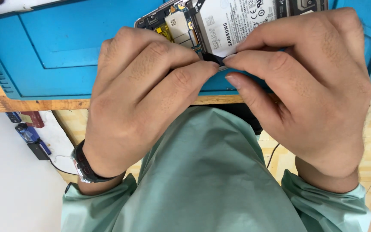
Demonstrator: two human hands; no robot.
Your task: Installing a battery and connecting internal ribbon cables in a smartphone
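Opened phone (220,19), thin, fragile, best held by edges; left hand (138,103) and right hand (305,81) together, pinching small black strip (213,57) between fingertips.

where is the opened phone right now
In the head view the opened phone lies at the top centre on the blue work mat, just beyond the fingertips of the left hand and right hand.
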